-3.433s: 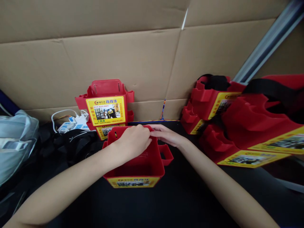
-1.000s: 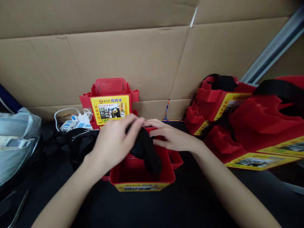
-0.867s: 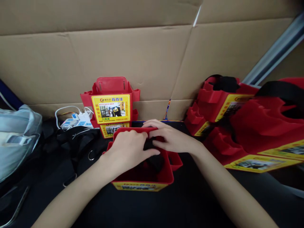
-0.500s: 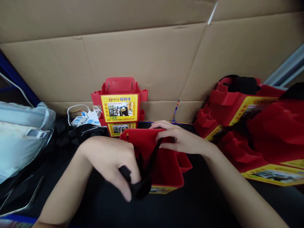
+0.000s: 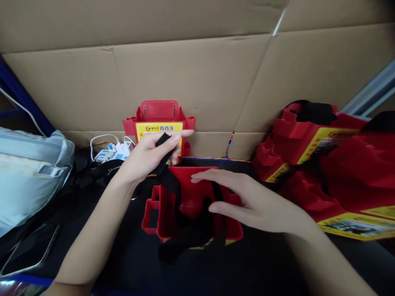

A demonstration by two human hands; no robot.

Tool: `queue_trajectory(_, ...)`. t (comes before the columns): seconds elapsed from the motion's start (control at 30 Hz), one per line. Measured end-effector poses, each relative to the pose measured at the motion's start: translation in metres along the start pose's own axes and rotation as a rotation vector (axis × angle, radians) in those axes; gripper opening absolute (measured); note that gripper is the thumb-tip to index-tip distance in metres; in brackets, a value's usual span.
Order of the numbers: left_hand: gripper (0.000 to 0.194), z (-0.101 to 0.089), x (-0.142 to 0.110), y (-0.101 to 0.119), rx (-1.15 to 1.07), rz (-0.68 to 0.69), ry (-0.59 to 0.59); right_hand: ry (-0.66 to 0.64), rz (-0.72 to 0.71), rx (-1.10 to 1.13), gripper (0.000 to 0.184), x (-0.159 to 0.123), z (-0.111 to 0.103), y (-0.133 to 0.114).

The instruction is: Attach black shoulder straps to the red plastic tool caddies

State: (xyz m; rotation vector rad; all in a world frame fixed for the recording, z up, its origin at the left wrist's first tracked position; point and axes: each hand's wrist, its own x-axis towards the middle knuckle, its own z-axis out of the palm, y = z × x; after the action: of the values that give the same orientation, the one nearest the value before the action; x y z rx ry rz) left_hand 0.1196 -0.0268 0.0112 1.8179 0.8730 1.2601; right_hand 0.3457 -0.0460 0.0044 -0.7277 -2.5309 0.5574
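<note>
A red plastic tool box [image 5: 193, 176] stands on the black table top in front of me. Black webbing strap [image 5: 212, 218] lies in it and hangs over its front edge. My left hand [image 5: 157, 152] is raised above the box's back left corner, pinching the black strap between thumb and fingers, index finger stretched out. Over the right side of the box hovers my right hand [image 5: 237, 197], its thumb and fingers apart and nothing held between them.
Behind the box are stacked red tool boxes [image 5: 159, 110] with yellow labels. More stacked red boxes [image 5: 308, 142] stand at right. To the left are a power strip [image 5: 114, 154], a pale blue bag [image 5: 31, 176] and a dark flat device [image 5: 33, 250]. Cardboard [image 5: 191, 82] forms the back wall.
My left hand has risen from the box's front to its back left corner, drawing the strap along. The right hand has let go of the strap, moved toward me and opened.
</note>
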Motion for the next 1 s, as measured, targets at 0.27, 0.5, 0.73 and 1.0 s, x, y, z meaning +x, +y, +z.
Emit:
queue_trajectory(0.27,0.027,0.026,0.008,-0.015,-0.318,0.016,0.266,0.165,0.164,0.246,0.043,0.049,0.040,-0.013)
queue_trajectory(0.5,0.022,0.030,0.008,-0.018,-0.316,0.074,0.334,0.273,0.243,-0.094,0.008,0.060,0.035,-0.024)
queue_trajectory(0.73,0.021,-0.015,0.004,-0.008,0.079,-0.057,-0.091,0.030,0.368,0.105,0.024,0.050,0.017,-0.027)
queue_trajectory(1.0,0.017,-0.029,0.003,-0.011,0.446,-0.066,-0.207,-0.145,0.407,-0.238,0.039,0.046,0.045,-0.020)
